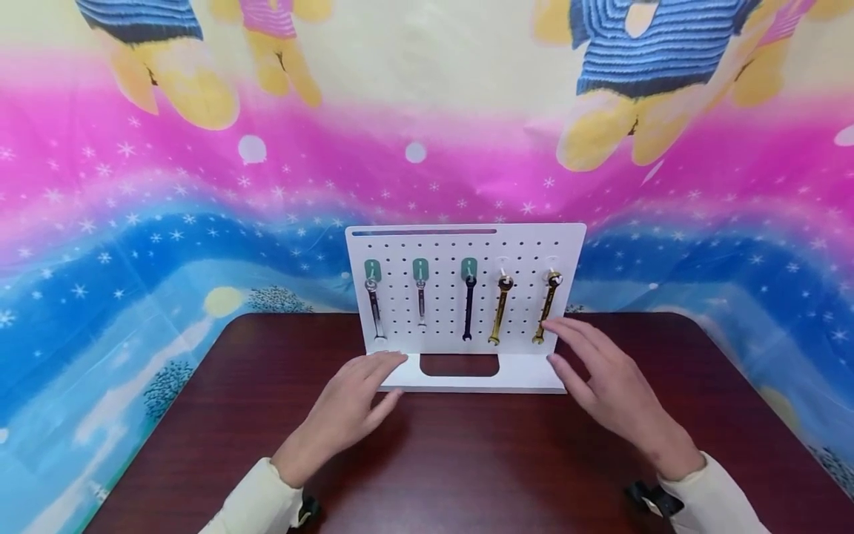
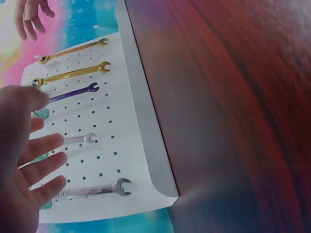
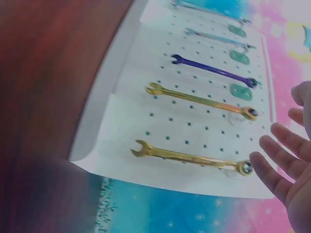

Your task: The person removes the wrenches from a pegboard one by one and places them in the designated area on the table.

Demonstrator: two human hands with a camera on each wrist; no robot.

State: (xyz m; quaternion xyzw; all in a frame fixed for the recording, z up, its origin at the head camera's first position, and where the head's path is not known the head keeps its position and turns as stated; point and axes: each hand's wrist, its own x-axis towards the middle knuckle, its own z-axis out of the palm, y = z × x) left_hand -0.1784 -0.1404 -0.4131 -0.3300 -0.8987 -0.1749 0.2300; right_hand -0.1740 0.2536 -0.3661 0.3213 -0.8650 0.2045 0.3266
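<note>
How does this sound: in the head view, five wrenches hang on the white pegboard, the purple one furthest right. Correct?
Not furthest right: the purple wrench hangs in the middle, with a gold wrench furthest right, as the head view shows. The count of five on the white pegboard stands.

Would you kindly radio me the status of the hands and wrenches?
Bare left hand, bare right hand: holding nothing. Five metal wrenches, two silver, one purple, two gold, hanging on white perforated board. No obstruction visible.

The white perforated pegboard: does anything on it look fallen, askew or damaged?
Nothing stands out: five silver, purple and gold metal wrenches hang on the white perforated pegboard, open ends down, with no visible damage.
</note>
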